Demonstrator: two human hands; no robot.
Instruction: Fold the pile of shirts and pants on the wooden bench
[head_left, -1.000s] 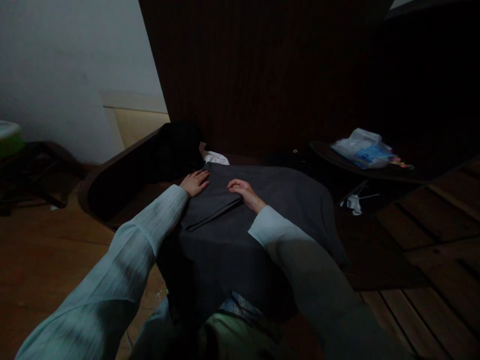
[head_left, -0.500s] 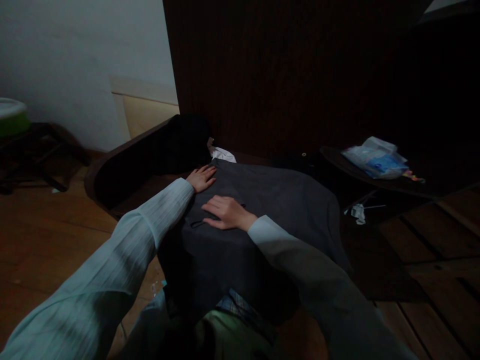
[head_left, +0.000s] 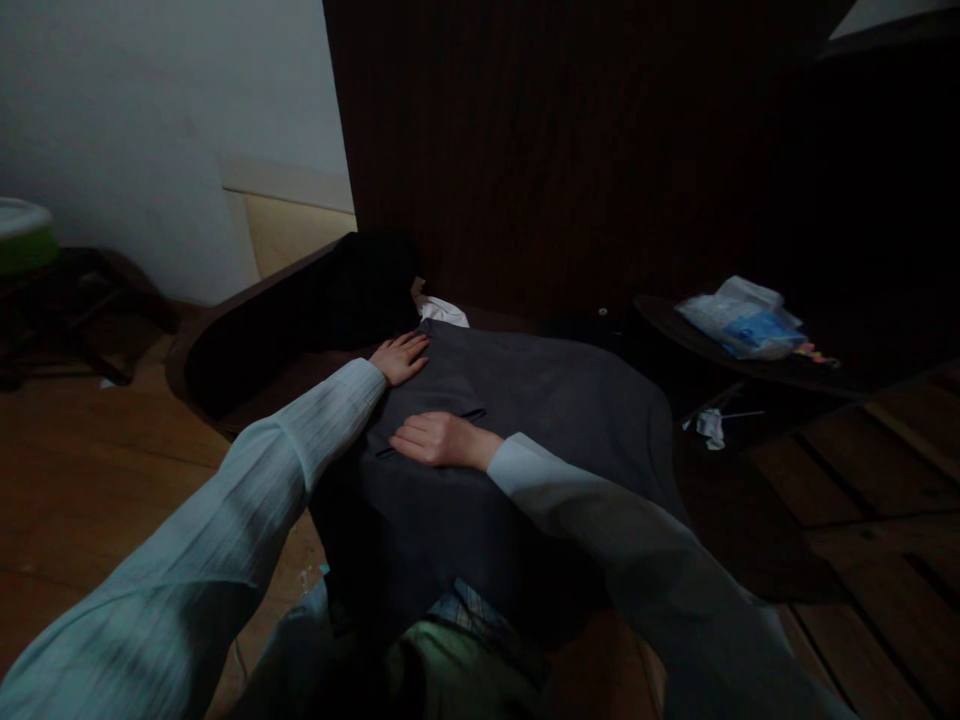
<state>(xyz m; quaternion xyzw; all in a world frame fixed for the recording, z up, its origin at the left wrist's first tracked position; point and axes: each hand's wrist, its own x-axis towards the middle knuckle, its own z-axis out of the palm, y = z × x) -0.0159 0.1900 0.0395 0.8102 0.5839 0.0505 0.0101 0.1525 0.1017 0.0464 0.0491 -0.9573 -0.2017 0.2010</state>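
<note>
A dark grey garment [head_left: 540, 400] lies spread over a low surface in front of me, with a folded part at its near left. My left hand [head_left: 401, 357] lies flat, fingers stretched out, on the garment's far left corner. My right hand [head_left: 435, 440] rests palm down on the folded part, fingers together and lying flat. Neither hand grips anything. A white cloth [head_left: 442, 309] pokes out just beyond the garment.
A dark curved wooden piece [head_left: 262, 330] runs to the left. A round dark table [head_left: 787, 365] at the right carries a plastic packet [head_left: 739, 318]. Crumpled white paper [head_left: 706, 427] lies below it. A green-and-white basin [head_left: 22, 235] stands at far left on wooden floor.
My right hand slid from the right edge of the folded part leftward and nearer to me, pressing it flat. My left hand stayed on the far left corner.
</note>
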